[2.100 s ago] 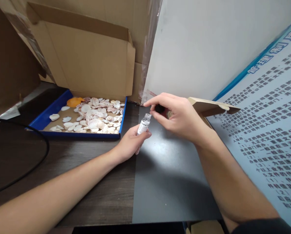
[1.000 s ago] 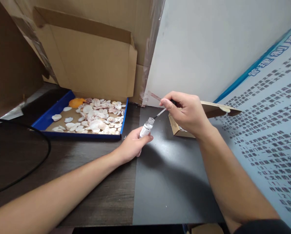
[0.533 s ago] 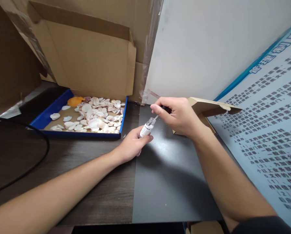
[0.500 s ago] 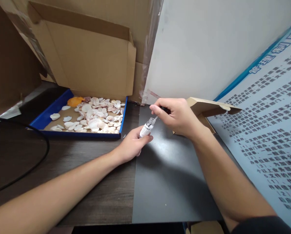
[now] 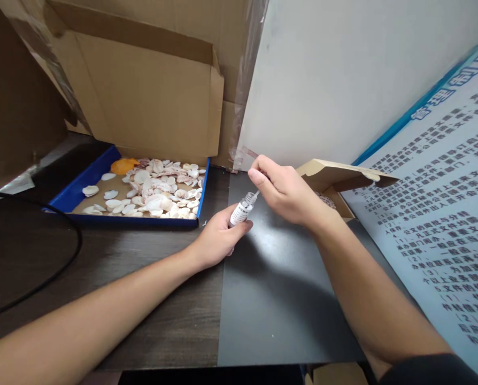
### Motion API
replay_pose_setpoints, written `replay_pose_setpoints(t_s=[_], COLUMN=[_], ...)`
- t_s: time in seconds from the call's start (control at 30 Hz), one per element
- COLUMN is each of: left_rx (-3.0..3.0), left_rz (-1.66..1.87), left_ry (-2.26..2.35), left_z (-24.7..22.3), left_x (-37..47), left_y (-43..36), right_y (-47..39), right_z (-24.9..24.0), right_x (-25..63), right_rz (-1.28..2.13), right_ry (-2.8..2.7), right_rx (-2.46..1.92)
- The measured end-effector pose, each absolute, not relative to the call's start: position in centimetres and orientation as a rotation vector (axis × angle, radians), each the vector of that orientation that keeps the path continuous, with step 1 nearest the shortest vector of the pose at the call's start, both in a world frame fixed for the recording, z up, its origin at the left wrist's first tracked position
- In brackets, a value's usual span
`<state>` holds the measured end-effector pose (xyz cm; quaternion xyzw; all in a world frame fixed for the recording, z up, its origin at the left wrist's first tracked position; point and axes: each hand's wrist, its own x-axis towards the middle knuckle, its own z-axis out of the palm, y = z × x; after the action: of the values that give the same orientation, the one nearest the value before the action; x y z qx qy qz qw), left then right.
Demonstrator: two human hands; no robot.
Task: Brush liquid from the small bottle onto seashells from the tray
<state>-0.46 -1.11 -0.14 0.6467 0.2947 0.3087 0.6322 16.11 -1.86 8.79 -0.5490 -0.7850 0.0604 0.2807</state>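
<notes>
My left hand (image 5: 217, 240) is wrapped round a small clear bottle (image 5: 241, 213) with a white printed label, its open neck tilted up to the right. My right hand (image 5: 285, 190) pinches what looks like a dropper, whose thin stem (image 5: 257, 194) shows at the mouth of the bottle. Its upper end is hidden behind my fingers. Whether the tip is inside the neck or just at the rim is hard to tell. Both hands are above the grey mat (image 5: 275, 315).
A blue-edged cardboard box (image 5: 122, 218) at left holds many pale shells (image 5: 154, 195) and an orange one (image 5: 123, 166). Behind my right hand stands a smaller open carton (image 5: 343, 176) with something speckled inside. A black cable (image 5: 76, 251) curves at left; a printed board (image 5: 443, 214) leans at right.
My right hand has shifted slightly, and the dark upper part of the dropper is now hidden. More of the carton's contents shows behind it. My left hand and the bottle have hardly moved.
</notes>
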Motion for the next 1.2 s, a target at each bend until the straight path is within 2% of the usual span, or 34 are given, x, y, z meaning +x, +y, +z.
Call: replay_pose_setpoints(t_s=[0.4, 1.2], left_rx=[1.426, 1.253], left_rz=[0.705, 0.737], left_ry=[0.68, 0.497], left_z=[0.0, 0.3], left_x=[-0.4, -0.9], left_y=[-1.2, -1.8], right_y=[-1.6, -1.3], right_z=[8.5, 7.6], right_x=[16.2, 16.4], right_rz=[0.252, 0.108], right_ry=[-1.992, -1.942], right_rx=[-1.297, -1.246])
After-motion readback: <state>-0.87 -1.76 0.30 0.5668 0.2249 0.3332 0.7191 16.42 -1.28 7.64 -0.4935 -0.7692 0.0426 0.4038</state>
